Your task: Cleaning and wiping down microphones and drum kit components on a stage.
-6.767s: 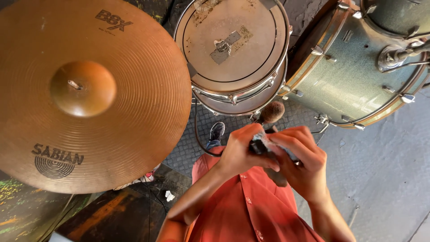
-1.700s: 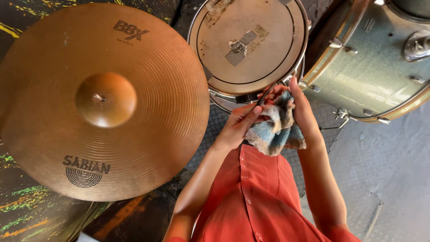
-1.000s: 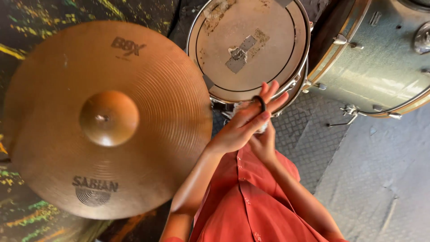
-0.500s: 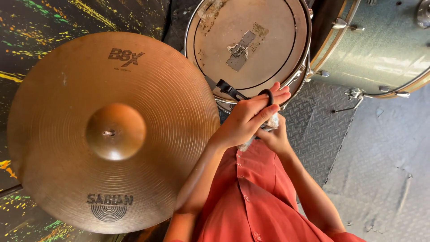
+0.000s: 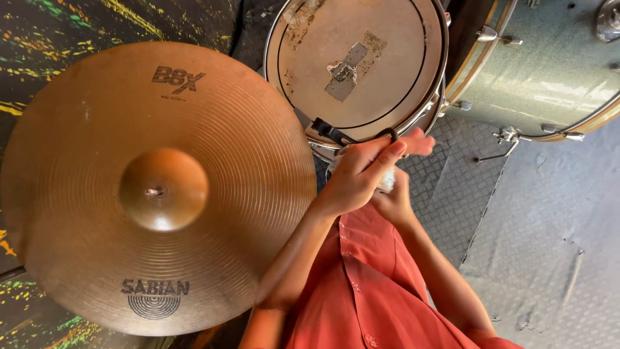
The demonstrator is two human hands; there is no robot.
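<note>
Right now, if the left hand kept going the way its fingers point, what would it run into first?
Probably the chrome rim of the small drum. The left hand points up and right over a pale cloth, fingertips already close to that edge, though depth is hard to judge.

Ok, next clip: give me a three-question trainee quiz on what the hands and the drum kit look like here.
1. True or false: the left hand lies over the right hand.
2. What sits on the middle of the small drum's head? A) a stick B) a worn patch of tape C) a cup
3. Which is nearer the hands: the cymbal or the large sparkly grey-green drum?

Key:
1. True. The pair are pressed together by the small drum's rim, a pale thing, only partly seen, between them.
2. B.
3. The cymbal: its edge nearly meets the left wrist.
</note>
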